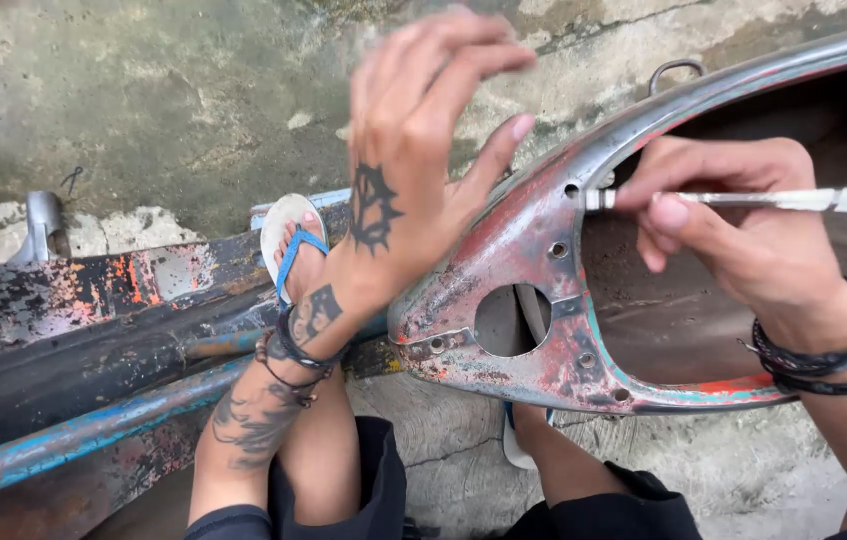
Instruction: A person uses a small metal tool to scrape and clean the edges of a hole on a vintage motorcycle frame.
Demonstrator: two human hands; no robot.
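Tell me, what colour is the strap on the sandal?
Blue, on a white sandal; the head view shows it.

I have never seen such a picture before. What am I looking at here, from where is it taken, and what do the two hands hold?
There is only one picture, taken by a camera worn on a person's head, looking down at that person's own bare hands and legs. No machine is involved.

The right hand holds a thin brush between its fingers, lying level, its end at the rim of an old metal shell. This shell is rusty, with worn red and teal paint, a round hole and some small screw holes.

The left hand is raised and open, fingers spread, holding nothing. It is blurred, and it has tattoos and wrist bands.

Below, a foot in a blue-strapped sandal rests on a long rusty metal part with blue and orange paint. Under everything is a stained concrete floor.
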